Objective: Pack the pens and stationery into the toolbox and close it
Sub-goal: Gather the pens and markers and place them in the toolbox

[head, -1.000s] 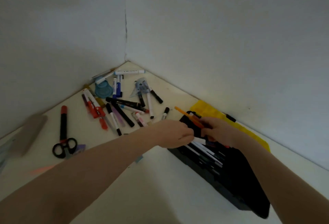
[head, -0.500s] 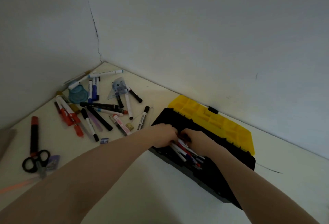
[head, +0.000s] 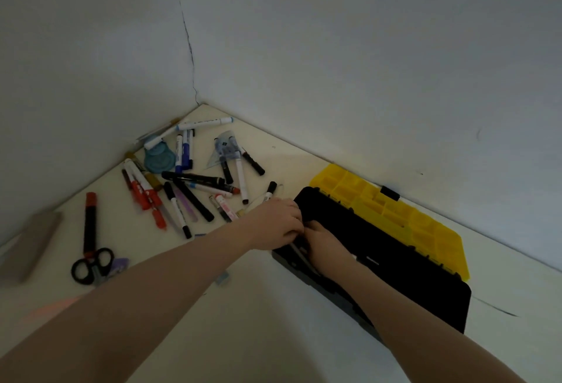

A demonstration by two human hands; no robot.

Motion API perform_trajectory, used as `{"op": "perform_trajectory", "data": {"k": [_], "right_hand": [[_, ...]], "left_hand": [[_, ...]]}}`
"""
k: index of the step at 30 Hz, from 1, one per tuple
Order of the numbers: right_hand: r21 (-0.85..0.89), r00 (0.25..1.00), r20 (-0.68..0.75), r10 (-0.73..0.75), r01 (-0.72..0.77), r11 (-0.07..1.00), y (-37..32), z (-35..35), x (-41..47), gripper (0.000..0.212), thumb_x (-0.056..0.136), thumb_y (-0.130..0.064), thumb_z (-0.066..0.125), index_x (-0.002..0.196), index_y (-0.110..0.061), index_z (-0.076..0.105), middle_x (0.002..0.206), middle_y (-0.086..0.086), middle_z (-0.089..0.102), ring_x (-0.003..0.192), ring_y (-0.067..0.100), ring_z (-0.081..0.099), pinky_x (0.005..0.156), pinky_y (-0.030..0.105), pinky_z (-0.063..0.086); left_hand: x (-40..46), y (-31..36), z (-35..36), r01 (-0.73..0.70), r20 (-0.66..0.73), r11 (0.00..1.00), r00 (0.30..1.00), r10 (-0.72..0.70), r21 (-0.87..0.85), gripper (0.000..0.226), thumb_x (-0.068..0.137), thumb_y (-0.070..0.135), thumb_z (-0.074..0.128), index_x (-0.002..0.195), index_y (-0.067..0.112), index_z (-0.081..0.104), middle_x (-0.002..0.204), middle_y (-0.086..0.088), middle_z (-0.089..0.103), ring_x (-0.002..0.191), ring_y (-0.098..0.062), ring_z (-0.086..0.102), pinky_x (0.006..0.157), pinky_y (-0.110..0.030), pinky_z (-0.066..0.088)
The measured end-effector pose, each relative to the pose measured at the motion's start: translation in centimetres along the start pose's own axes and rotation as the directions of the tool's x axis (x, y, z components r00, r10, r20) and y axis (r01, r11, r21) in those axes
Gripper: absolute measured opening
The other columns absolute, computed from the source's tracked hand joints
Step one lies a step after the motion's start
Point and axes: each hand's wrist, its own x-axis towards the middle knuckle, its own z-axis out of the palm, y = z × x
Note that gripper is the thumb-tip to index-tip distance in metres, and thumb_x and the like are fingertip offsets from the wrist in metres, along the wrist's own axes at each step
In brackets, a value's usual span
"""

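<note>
The black toolbox (head: 401,264) lies open on the right of the table, its yellow compartment lid (head: 392,209) tipped back against the wall. My left hand (head: 278,223) and my right hand (head: 324,241) meet at the box's left end, both curled over a bundle of pens lowered into it. Only one pale pen shaft (head: 301,256) shows under the hands; the others are lost in the dark interior. A loose heap of markers and pens (head: 194,191) lies to the left of the box.
Black-handled scissors (head: 91,265) and a red-capped marker (head: 90,221) lie at the left. Near the corner are a clear set square (head: 226,151) and a round blue disc (head: 159,159). A grey block (head: 30,242) sits at the far left edge. Walls close two sides.
Both hands have carried the bundle of pens down into the toolbox's left end. The orange pen seen earlier is out of sight. The view has shifted, showing the whole yellow lid.
</note>
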Motion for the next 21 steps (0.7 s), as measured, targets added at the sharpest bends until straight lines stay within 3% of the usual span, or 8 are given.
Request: {"op": "perform_trajectory", "data": {"k": [2, 4, 7, 11, 13, 16, 21], "right_hand": [[-0.017, 0.998, 0.049, -0.026, 0.026, 1.0, 0.0, 0.3, -0.1, 0.042, 0.093, -0.005, 0.045, 0.135, -0.009, 0.047, 0.137, 0.014, 0.044, 0.121, 0.029, 0.048, 0.101, 0.034, 0.041], [-0.065, 0.994, 0.073, -0.083, 0.088, 0.994, -0.1, 0.5, 0.1, 0.043, 0.094, -0.011, 0.047, 0.137, -0.014, 0.046, 0.142, 0.012, 0.041, 0.125, 0.029, 0.047, 0.104, 0.035, 0.041], [-0.117, 0.996, 0.041, -0.08, 0.084, 0.99, -1.1, -0.8, 0.4, 0.031, 0.096, -0.017, 0.043, 0.122, -0.008, 0.058, 0.129, 0.012, 0.051, 0.114, 0.026, 0.053, 0.095, 0.035, 0.046], [0.011, 0.964, -0.26, 0.061, -0.06, 0.998, -4.1, -3.5, 1.6, 0.023, 0.094, -0.015, 0.041, 0.084, -0.003, 0.058, 0.088, 0.009, 0.058, 0.078, 0.024, 0.056, 0.068, 0.034, 0.046], [0.079, 0.939, -0.339, 0.059, -0.034, 0.996, -6.1, -4.2, 2.4, 0.024, 0.094, -0.018, 0.041, 0.083, -0.004, 0.056, 0.08, 0.008, 0.059, 0.073, 0.024, 0.057, 0.064, 0.036, 0.048], [0.06, 0.95, -0.301, -0.086, 0.109, 0.992, -9.3, -4.4, 3.7, 0.022, 0.095, -0.018, 0.04, 0.092, -0.008, 0.059, 0.088, 0.005, 0.059, 0.077, 0.02, 0.056, 0.068, 0.032, 0.047], [0.057, 0.955, -0.175, -0.24, 0.253, 0.966, -13.1, -2.7, 7.9, 0.024, 0.098, -0.022, 0.041, 0.098, -0.007, 0.059, 0.097, 0.006, 0.055, 0.078, 0.018, 0.054, 0.074, 0.029, 0.047]], "left_hand": [[-0.9, 0.5, -0.1, 0.123, -0.176, 0.961, 0.97, -0.169, -0.247, 0.02, 0.088, 0.011, 0.051, 0.093, 0.008, 0.07, 0.092, -0.002, 0.067, 0.089, -0.009, 0.055, 0.084, -0.018, 0.039], [-1.9, 0.9, -0.3, 0.21, -0.314, 0.877, 0.877, -0.365, -0.433, 0.018, 0.088, 0.008, 0.052, 0.092, 0.007, 0.069, 0.086, 0.007, 0.062, 0.08, 0.004, 0.05, 0.079, -0.005, 0.035], [-3.7, 0.3, -0.9, 0.302, -0.339, 0.763, 0.76, -0.555, -0.571, 0.017, 0.09, 0.005, 0.05, 0.092, 0.009, 0.066, 0.081, 0.009, 0.059, 0.072, 0.004, 0.053, 0.073, -0.006, 0.041], [-7.6, -2.1, -1.7, 0.472, -0.271, 0.676, 0.667, -0.694, -0.566, 0.021, 0.091, 0.0, 0.047, 0.099, 0.006, 0.065, 0.082, 0.004, 0.06, 0.069, -0.001, 0.054, 0.066, -0.006, 0.039], [-9.9, -3.5, -1.9, 0.55, -0.248, 0.631, 0.613, -0.75, -0.547, 0.021, 0.091, 0.003, 0.047, 0.102, 0.008, 0.064, 0.085, 0.001, 0.061, 0.071, -0.011, 0.057, 0.065, -0.01, 0.041], [-12.8, -5.4, -2.1, 0.631, -0.22, 0.554, 0.529, -0.819, -0.543, 0.022, 0.092, 0.004, 0.045, 0.102, 0.011, 0.063, 0.086, -0.001, 0.062, 0.074, -0.016, 0.059, 0.07, -0.023, 0.048], [-16.7, -7.9, -2.3, 0.702, -0.239, 0.451, 0.386, -0.891, -0.55, 0.02, 0.093, 0.007, 0.045, 0.107, 0.011, 0.06, 0.09, -0.004, 0.063, 0.072, -0.016, 0.057, 0.068, -0.024, 0.044]]}}
